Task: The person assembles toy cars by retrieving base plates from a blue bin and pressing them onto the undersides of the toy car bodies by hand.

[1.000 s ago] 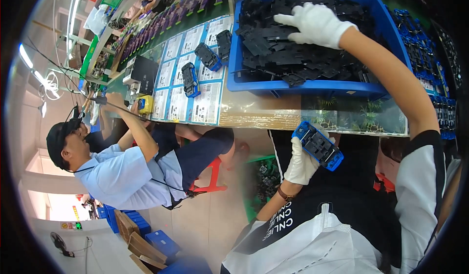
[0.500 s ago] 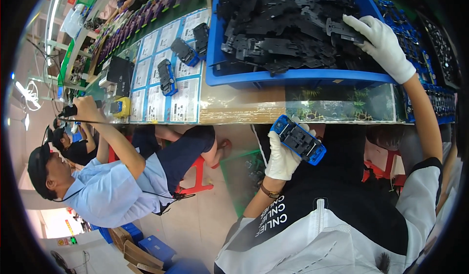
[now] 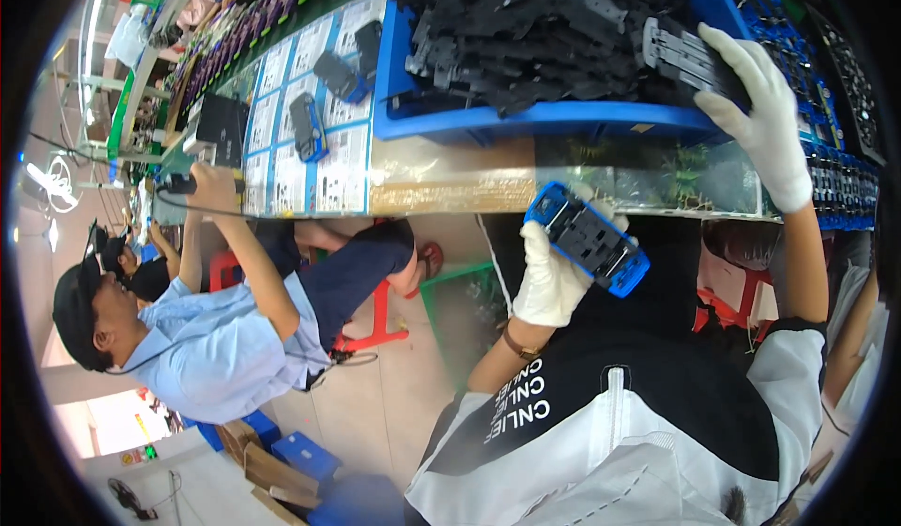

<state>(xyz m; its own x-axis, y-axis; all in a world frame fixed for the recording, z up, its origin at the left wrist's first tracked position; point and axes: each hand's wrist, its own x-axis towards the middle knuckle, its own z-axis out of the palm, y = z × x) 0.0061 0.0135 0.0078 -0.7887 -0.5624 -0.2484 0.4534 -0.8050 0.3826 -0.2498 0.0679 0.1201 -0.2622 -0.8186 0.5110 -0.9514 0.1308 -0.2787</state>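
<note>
Left hand (image 3: pixel 552 287), white-gloved, curled round a blue-and-black car body (image 3: pixel 591 242), dark inner side up, held by the near edge of the surface (image 3: pixel 450 193). Right hand (image 3: pixel 768 127), also gloved, pinches a dark grey plate (image 3: pixel 683 55) between thumb and fingers, over the right side of a blue bin (image 3: pixel 526 126) heaped with black plastic parts (image 3: pixel 535 43). Similar car bodies (image 3: pixel 307 126) lie on printed sheets (image 3: pixel 343 171), left of the bin.

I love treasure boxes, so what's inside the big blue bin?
Inside the blue bin is a jumbled heap of flat black parts. The heap covers the bottom, so anything underneath can't be seen.
</note>
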